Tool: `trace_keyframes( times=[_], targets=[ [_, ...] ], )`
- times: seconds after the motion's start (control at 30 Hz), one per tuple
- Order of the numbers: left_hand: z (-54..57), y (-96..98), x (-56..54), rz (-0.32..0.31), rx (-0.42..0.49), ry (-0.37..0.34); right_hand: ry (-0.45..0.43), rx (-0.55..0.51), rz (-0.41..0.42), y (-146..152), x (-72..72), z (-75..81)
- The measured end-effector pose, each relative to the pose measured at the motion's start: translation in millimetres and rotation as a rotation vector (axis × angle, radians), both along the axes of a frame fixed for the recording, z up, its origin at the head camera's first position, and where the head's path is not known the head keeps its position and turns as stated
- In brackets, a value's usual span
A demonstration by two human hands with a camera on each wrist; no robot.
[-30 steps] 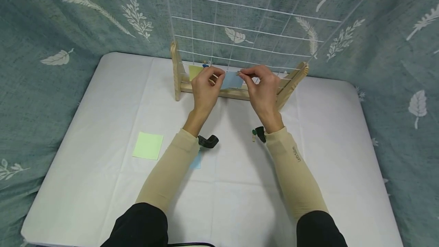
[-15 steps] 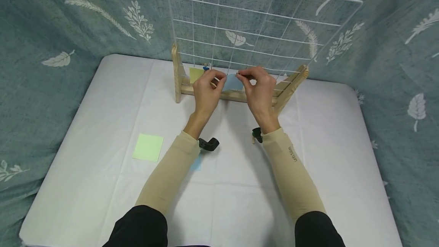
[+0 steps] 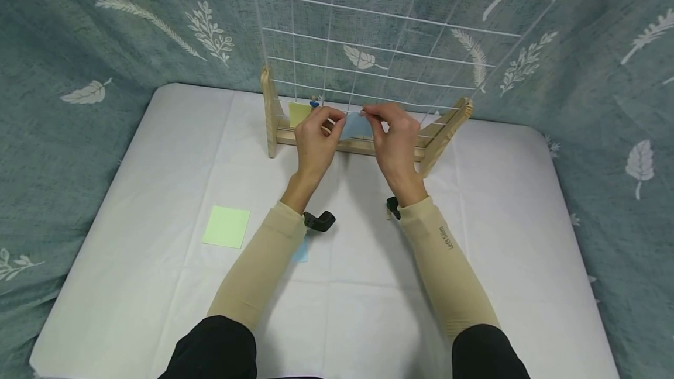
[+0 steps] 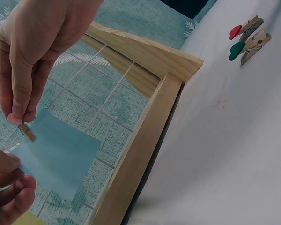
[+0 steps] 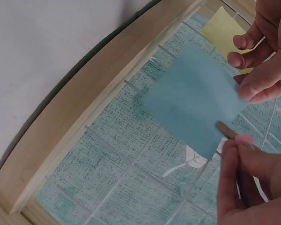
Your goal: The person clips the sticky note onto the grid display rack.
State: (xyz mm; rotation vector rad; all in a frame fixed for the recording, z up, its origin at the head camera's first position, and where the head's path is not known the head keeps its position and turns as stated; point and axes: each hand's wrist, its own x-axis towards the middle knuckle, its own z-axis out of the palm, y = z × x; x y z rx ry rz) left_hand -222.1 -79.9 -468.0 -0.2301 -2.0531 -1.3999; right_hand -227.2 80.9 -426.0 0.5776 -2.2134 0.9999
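Note:
A blue sticky note [image 3: 356,126] lies against the lower part of a white wire grid [image 3: 400,48]. My left hand [image 3: 317,138] pinches the note's upper left corner between thumb and finger. With fingertips on its pink end, my right hand [image 3: 396,136] grips a small wooden clothespin [image 5: 226,131], whose tip overlaps the note's top edge. The left wrist view shows that clothespin [image 4: 28,133] over the note [image 4: 61,154] too. Whether the clothespin also bites a grid wire cannot be made out. A yellow note [image 3: 299,113] hangs left of my left hand, near a blue clip [image 3: 314,102].
Wooden feet and a bar [image 3: 358,146] support the grid. A green note [image 3: 226,227] lies on the white table at left; a second blue note [image 3: 301,251] is partly under my left forearm. Red [image 4: 245,27] and green [image 4: 249,48] decorated clothespins lie on the table. A patterned curtain hangs behind.
My right hand has shifted slightly left along the note's top edge, bringing the clothespin closer to my left hand. The left hand keeps its pinch on the corner.

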Motion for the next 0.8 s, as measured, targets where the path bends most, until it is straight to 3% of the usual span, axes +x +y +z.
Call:
trace_keyframes(
  times=[0.53,0.8],
  targets=[
    [-0.5,-3.0,-1.5,-0.008,0.0,0.011,0.006,-0.039,0.039,0,5.9,-10.3],
    [0.5,-3.4,0.3,0.026,0.036,0.024,-0.007,-0.069,0.045,4,14.0,-13.0]
  ],
)
